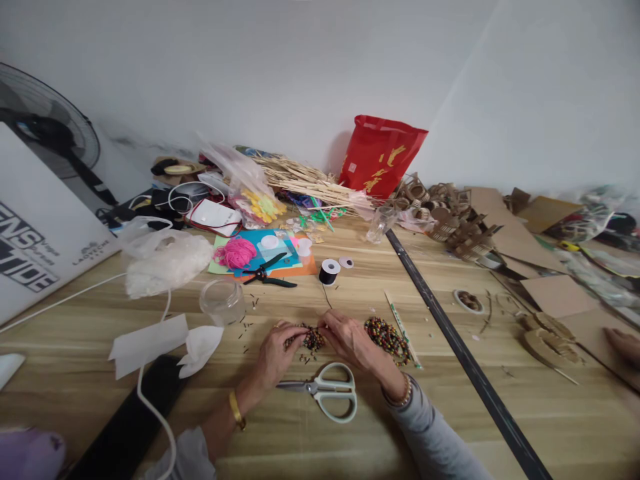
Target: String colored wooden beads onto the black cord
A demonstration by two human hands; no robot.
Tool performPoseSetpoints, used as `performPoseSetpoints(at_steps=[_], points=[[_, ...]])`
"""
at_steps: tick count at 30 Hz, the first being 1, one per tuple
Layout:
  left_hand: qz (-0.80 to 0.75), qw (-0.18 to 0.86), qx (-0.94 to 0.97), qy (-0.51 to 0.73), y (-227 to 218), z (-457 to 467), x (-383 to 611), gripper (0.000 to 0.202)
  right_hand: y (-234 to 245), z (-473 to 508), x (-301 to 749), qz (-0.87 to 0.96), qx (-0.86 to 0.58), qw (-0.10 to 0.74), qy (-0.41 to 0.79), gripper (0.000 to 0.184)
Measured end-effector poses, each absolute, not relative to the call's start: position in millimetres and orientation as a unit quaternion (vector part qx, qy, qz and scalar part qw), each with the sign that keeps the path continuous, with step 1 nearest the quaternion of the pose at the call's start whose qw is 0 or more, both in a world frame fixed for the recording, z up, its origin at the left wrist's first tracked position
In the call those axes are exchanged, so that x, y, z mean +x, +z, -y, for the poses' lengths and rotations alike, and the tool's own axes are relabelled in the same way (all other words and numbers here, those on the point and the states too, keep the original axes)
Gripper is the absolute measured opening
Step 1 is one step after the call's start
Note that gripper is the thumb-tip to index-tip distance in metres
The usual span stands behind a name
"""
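Observation:
Both hands work close together over a small heap of multicoloured beads on the wooden table. My left hand has its fingertips pinched at the heap's left side; what lies between them is too small to make out. My right hand is bent at the heap's right side, its fingertips closed near a dark cord that leads up to a spool of black cord. Beaded strands lie coiled right of my right hand. Scissors with pale handles rest just below both hands.
Black-handled pliers and pink yarn lie on coloured sheets. A clear jar stands left. A dark strip crosses the table on the right; beyond it are a small bowl, cardboard pieces and another person's hand.

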State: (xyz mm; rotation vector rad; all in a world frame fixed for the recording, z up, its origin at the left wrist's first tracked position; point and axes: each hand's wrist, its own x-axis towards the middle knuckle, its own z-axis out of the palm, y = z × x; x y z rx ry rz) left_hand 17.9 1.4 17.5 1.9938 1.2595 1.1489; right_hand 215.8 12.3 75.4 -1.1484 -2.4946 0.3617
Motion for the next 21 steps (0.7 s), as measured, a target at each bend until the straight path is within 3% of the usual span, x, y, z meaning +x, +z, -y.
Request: performPoseSetpoints(at_steps=[13,16,19,21], points=[[-0.485,0.285,0.717,0.411,26.5,-1.1,21.1,0.021,87.7,-2.2,240.3,0.878,-0.446,0.133,0.109,0.014],[-0.471,0.286,0.735,0.395,29.8,1.9,27.3,0.018,91.8,3.9,234.2,0.876,-0.435,0.158,0.138,0.007],[-0.45,0.277,0.761,0.378,32.7,4.6,33.6,0.016,89.6,9.4,223.0,0.874,-0.407,0.182,0.191,0.016],[-0.449,0.27,0.769,0.366,32.8,5.4,35.8,0.015,85.2,10.9,216.9,0.876,-0.397,0.185,0.204,0.012]])
